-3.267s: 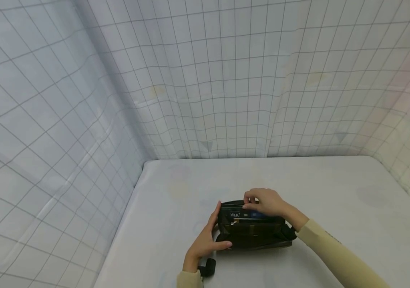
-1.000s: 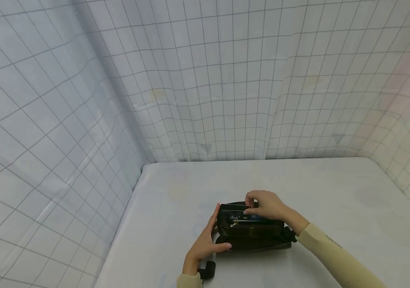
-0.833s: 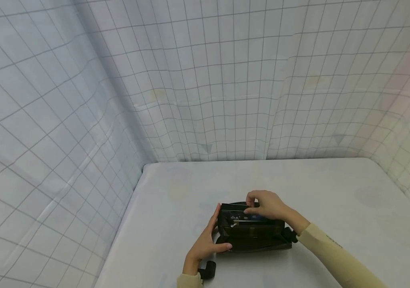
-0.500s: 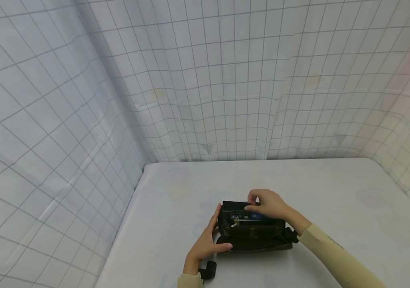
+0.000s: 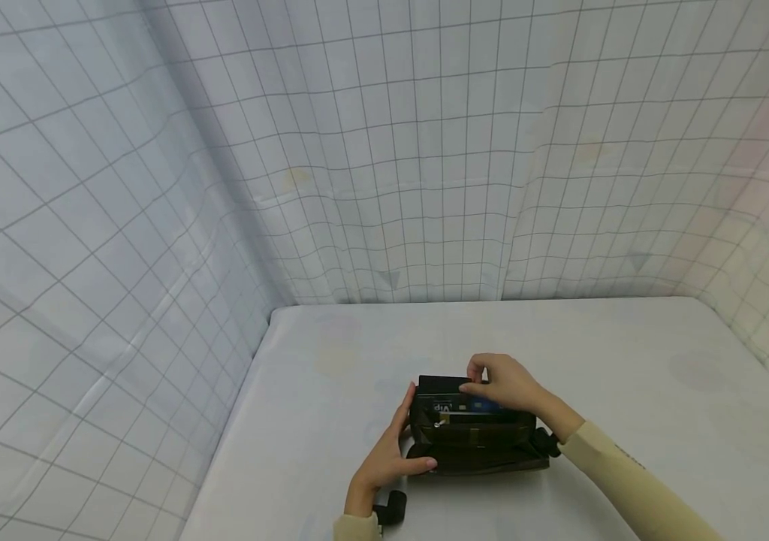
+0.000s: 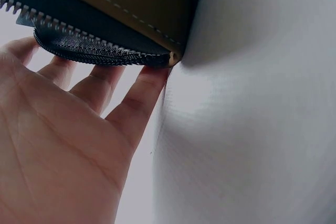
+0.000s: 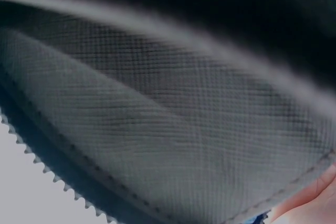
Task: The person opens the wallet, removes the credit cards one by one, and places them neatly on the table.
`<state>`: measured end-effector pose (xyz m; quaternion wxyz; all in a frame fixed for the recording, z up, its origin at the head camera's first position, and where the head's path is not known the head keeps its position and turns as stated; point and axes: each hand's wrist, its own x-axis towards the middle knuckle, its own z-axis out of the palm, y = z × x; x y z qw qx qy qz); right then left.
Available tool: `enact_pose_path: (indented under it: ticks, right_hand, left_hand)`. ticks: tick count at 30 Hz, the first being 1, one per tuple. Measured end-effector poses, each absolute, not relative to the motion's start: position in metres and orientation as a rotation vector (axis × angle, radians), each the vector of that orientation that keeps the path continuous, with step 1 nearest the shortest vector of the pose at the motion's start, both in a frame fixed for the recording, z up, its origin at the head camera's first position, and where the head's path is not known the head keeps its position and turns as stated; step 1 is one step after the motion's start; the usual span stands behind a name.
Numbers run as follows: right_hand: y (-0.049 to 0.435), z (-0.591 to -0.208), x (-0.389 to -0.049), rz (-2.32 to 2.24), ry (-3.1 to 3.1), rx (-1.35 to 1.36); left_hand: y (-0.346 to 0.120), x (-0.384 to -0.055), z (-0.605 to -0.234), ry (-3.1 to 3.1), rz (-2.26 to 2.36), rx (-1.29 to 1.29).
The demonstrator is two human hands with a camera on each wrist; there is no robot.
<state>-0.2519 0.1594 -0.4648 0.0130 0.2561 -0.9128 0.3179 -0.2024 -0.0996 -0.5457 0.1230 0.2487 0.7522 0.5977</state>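
Note:
A dark zip-around wallet (image 5: 486, 460) stands spread apart on the white table. My left hand (image 5: 381, 458) holds its left end, thumb on the near flap and fingers along the far side. The left wrist view shows those fingertips against the zipper (image 6: 94, 51). Between thumb and index finger, my right hand (image 5: 505, 382) pinches a black card (image 5: 444, 385) that sticks up from the wallet's back part. In front of it sits a dark card marked "Vip" (image 5: 442, 408). The right wrist view is mostly filled by the wallet's grey lining (image 7: 210, 129).
The white table (image 5: 330, 353) reaches back to a white grid-patterned curtain (image 5: 384, 150), which also runs along the left and right sides. A black wrist device (image 5: 391, 507) sits on my left wrist.
The black card has risen further out of the wallet, and my right hand has shifted slightly up and to the right with it. My left hand stays at the wallet's left end.

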Motion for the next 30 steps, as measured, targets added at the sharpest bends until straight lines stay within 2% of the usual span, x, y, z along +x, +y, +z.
enact_pose_path:
  ticks: [9,14,30]
  right_hand:
    - [0.16,-0.464,-0.252,1.036,-2.838,0.793]
    - [0.16,-0.46,-0.251,1.078,-2.844,0.764]
    - [0.165,-0.466,-0.254,1.155,-2.767,0.743]
  left_hand:
    - [-0.099,-0.194,-0.524,2.172,1.736,0.714]
    - [-0.099,-0.202,-0.545,2.21,1.744,0.727]
    - [-0.099,-0.202,-0.544,2.23,1.739,0.787]
